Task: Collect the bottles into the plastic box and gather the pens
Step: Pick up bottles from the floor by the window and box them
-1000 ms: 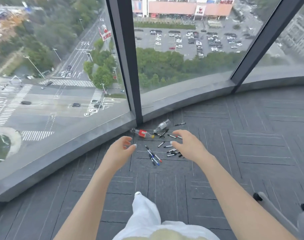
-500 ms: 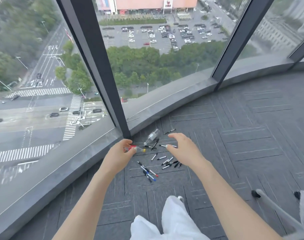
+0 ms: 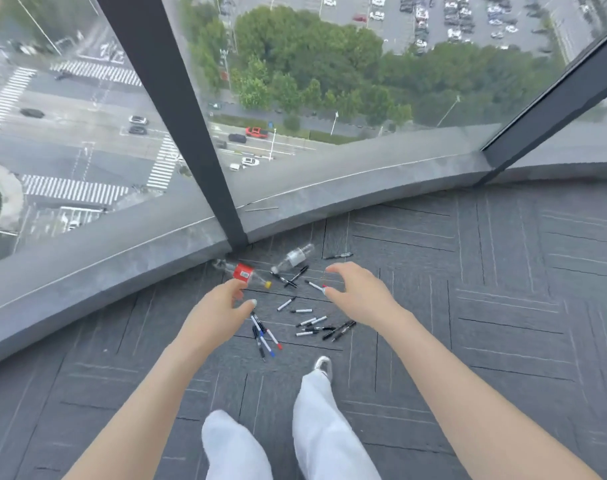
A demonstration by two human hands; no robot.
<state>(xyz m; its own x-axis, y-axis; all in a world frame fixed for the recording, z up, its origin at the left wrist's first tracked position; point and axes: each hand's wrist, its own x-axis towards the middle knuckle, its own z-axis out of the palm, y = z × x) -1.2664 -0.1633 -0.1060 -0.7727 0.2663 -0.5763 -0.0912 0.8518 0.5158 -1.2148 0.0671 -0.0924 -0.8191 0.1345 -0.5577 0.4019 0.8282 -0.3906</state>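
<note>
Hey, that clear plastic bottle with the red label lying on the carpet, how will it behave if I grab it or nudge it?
The clear plastic bottle with the red label looks empty, so it is probably very light. Lying on its side, it may roll if nudged, though the grey carpet should slow it. Its thin walls would likely dent under a firm squeeze from the left hand.

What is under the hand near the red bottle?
Below the left hand lies grey carpet and some pens poking out by its thumb. Anything directly beneath the palm is covered.
</note>
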